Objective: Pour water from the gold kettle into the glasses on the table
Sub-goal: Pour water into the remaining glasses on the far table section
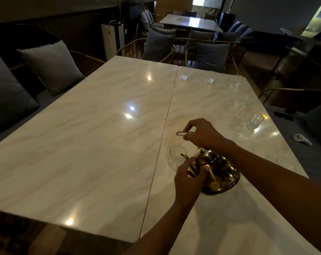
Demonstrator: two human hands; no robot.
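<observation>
The gold kettle (218,172) is tilted to the left above the marble table (93,129), its spout over a clear glass (176,159). My right hand (202,135) is closed on the kettle's thin metal handle. My left hand (189,179) presses against the kettle's front below the spout. More clear glasses stand along the right table: three at the far edge (184,73) (210,77) (236,80), one (241,99), one (252,121) near the right edge, and one (285,163) beside my right forearm.
Grey cushions (51,65) line a bench on the left. Chairs with cushions (211,56) stand past the far edge. A white controller (302,139) and a dark phone (283,115) lie on the seat at the right.
</observation>
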